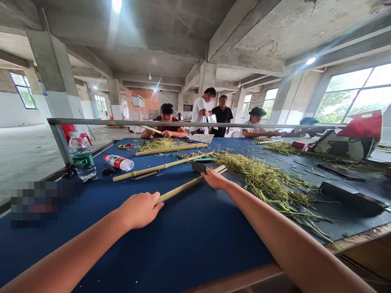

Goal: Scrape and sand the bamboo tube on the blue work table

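Observation:
My left hand (142,209) is closed round the near end of a bamboo pole (180,188), which slants away to the right above the blue tabletop. Near the pole's far end, my right hand (215,178) is closed on a knife with a broad dark blade (199,167). The blade lies across or against the pole; its handle is hidden in my fingers. Just beyond the blade, a thin green strip, perhaps a tool handle (206,160), shows. To the right of my right hand spreads a large heap of green bamboo shavings (262,175).
Two more bamboo poles (165,165) (171,149) lie farther back. At left are a water bottle (82,156), a red-labelled bottle (118,162) and scissors (125,146). A dark box-like object (352,198) sits at right. Across the table (195,244), a person (167,124) holds bamboo.

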`<state>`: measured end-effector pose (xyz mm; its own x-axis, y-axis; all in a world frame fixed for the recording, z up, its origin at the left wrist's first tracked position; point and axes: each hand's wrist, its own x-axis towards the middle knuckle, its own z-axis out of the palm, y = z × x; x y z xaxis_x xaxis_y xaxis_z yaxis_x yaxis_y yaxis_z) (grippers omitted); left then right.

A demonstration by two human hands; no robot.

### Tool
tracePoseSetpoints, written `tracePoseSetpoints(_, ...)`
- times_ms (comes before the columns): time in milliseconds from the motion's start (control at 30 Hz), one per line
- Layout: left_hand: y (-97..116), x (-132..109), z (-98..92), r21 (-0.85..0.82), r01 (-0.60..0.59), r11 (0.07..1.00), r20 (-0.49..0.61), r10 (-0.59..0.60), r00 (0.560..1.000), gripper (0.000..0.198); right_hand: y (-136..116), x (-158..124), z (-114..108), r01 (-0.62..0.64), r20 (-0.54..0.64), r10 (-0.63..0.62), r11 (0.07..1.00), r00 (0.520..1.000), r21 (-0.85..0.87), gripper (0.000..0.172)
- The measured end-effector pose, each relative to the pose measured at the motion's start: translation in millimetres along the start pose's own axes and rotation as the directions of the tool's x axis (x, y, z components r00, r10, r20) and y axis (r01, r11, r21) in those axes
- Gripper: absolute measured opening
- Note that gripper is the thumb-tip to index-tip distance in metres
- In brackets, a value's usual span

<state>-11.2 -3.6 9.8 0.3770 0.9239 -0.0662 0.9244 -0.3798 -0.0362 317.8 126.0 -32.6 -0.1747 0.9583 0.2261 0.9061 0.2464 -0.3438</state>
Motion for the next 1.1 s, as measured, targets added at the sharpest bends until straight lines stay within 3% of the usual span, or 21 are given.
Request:
tracePoseSetpoints(133, -1, 1, 1.0, -0.007, 0.0, 1.0, 0.001, 0.0, 1.0, 0.046, 25, 10, -3, -0.175, -0.097, 0.17, 0.983, 0.981, -0.048, 0.043)
tracePoseSetpoints(200, -1, 1, 1.5, -0.011, -0.001, 1.0, -0.003, 0.001, 1.0, 0.045, 19, 8, -1, -0.161, -0.109, 0.154, 0.985, 0.982, -0.06, 0.043)
tracePoseSetpoints(300, -1, 1, 2.1, -0.01, 0.001, 1.0, -0.003, -0.001, 1.0, 0.044, -13, -5, 6, 0.055, 0.008, -0.054, 0.994, 0.998, -0.09, 0.044)
tracePoseSetpoints(400, -1, 1, 2.4, -0.003, 0.0, 1.0, -0.014, 0.0, 1.0, 0.04, -56, -26, 13, 0.304, 0.112, -0.3, 0.953, 0.947, -0.018, 0.049)
tracePoseSetpoints(500, -1, 1, 2.1, -0.004, -0.009, 1.0, -0.023, 0.009, 1.0, 0.037, -83, -42, 15, 0.41, 0.118, -0.414, 0.91, 0.903, 0.056, 0.052)
tracePoseSetpoints(567, -1, 1, 1.9, -0.004, -0.011, 1.0, -0.025, 0.011, 1.0, 0.037, -86, -43, 13, 0.397, 0.116, -0.403, 0.915, 0.908, 0.07, 0.052)
tracePoseSetpoints(667, -1, 1, 2.0, -0.003, -0.003, 1.0, -0.018, 0.003, 1.0, 0.037, -68, -32, 10, 0.301, 0.093, -0.303, 0.953, 0.949, 0.033, 0.05)
tracePoseSetpoints(800, 0, 1, 2.6, -0.004, 0.0, 1.0, -0.022, 0.0, 1.0, 0.04, -27, -11, 4, 0.045, 0.004, -0.045, 0.996, 0.999, -0.078, 0.047)
tracePoseSetpoints(900, -1, 0, 2.7, -0.011, -0.002, 1.0, -0.026, 0.001, 1.0, 0.042, -9, -3, 1, -0.116, -0.061, 0.11, 0.987, 0.992, -0.114, 0.048)
tracePoseSetpoints(967, -1, 0, 2.7, -0.006, -0.003, 1.0, -0.027, 0.003, 1.0, 0.042, -11, -6, 1, -0.095, -0.05, 0.09, 0.989, 0.995, -0.116, 0.047)
tracePoseSetpoints(1100, -1, 1, 2.8, 0.003, -0.004, 1.0, -0.022, 0.004, 1.0, 0.039, -49, -25, 9, 0.17, 0.082, -0.166, 0.985, 0.983, -0.044, 0.047)
